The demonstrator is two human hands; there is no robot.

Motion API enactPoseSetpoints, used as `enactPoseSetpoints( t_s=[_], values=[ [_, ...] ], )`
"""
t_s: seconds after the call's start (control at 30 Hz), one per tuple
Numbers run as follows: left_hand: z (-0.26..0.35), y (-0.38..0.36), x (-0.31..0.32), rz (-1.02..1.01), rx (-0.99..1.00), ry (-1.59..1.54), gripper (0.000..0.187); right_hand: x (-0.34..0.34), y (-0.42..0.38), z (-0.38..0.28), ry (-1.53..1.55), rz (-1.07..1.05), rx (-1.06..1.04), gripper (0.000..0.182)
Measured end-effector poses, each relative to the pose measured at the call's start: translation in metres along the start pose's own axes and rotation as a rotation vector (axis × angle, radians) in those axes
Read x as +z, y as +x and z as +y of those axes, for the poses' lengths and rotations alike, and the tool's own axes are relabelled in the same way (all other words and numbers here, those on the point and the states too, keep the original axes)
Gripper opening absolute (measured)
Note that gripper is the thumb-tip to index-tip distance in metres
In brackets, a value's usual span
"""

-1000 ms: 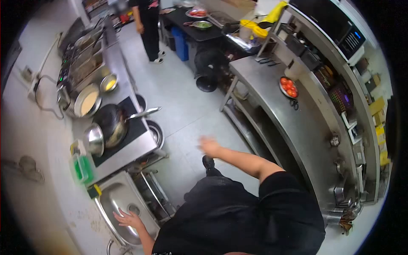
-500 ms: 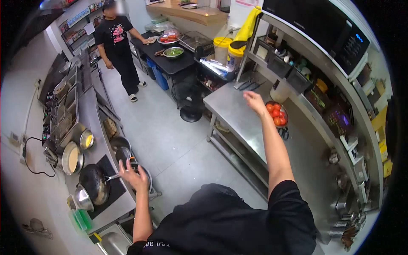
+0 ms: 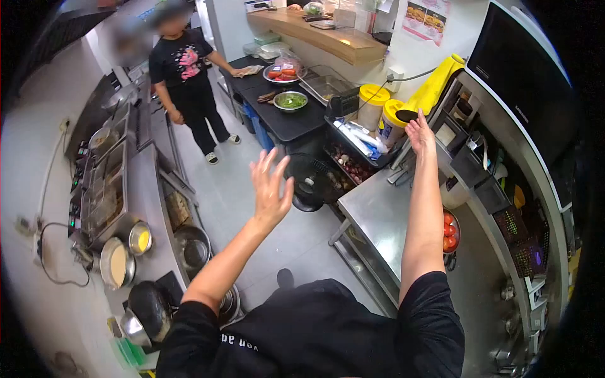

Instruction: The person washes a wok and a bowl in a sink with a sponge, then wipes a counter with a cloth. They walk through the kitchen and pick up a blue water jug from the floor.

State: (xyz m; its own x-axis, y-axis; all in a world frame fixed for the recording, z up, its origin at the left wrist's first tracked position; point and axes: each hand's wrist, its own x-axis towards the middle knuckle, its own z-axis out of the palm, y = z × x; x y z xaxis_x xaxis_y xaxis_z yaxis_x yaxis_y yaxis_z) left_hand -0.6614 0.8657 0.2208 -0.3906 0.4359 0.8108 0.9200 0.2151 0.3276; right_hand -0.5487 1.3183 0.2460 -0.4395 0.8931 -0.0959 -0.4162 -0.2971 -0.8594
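Observation:
My left hand is raised over the aisle with its fingers spread, holding nothing. My right hand reaches forward with fingers stretched out, also holding nothing. In the picture it overlaps the area beside a yellow-lidded tub and a yellow cloth; I see no grip on either. Below my right arm stretches a steel table. A bowl of red tomatoes stands on it, partly hidden by my forearm.
A black fan stands on the floor ahead. A person stands by a black table with bowls of vegetables. On the left counter are a black pan and a bowl of batter. A microwave sits upper right.
My view has moved forward and turned. My left hand has gone from beside the left counter to the aisle's middle. My right hand has moved off the steel table, its fingers now stretched out.

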Motion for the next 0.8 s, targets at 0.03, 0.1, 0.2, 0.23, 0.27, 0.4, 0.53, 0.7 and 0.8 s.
enactPoseSetpoints(
  t_s=[0.03,0.1,0.2,0.23,0.27,0.4,0.53,0.7,0.8],
  values=[
    [-0.004,0.030,0.018,-0.020,0.081,-0.095,0.048,0.006,0.006,-0.002,-0.009,0.019,-0.006,0.092],
    [-0.001,0.087,0.054,-0.082,0.239,-0.245,0.043,0.016,0.014,-0.009,0.034,0.104,-0.075,0.086],
    [0.014,0.156,0.117,-0.163,0.398,-0.369,0.037,0.011,0.040,-0.009,-0.033,0.062,-0.281,0.057],
    [0.018,0.178,0.138,-0.183,0.434,-0.394,0.035,0.015,0.028,-0.016,-0.115,-0.022,-0.385,0.045],
    [0.021,0.201,0.162,-0.126,0.477,-0.454,0.036,0.025,0.005,-0.026,-0.428,0.038,-0.558,0.034],
    [0.041,0.297,0.248,0.221,0.387,-0.573,0.034,0.030,-0.040,-0.038,-0.587,-0.084,-0.785,0.018],
    [0.098,0.366,0.319,0.464,0.156,-0.803,0.021,0.052,-0.031,-0.031,-0.144,-0.219,-0.644,0.026],
    [0.160,0.364,0.396,-0.026,-0.713,-1.805,0.030,0.110,-0.012,-0.021,-0.170,-0.061,-0.855,0.047],
    [0.132,0.337,0.412,-0.445,-0.730,-2.450,0.038,0.107,0.011,-0.033,-0.137,0.145,-0.752,0.064]
  ],
)
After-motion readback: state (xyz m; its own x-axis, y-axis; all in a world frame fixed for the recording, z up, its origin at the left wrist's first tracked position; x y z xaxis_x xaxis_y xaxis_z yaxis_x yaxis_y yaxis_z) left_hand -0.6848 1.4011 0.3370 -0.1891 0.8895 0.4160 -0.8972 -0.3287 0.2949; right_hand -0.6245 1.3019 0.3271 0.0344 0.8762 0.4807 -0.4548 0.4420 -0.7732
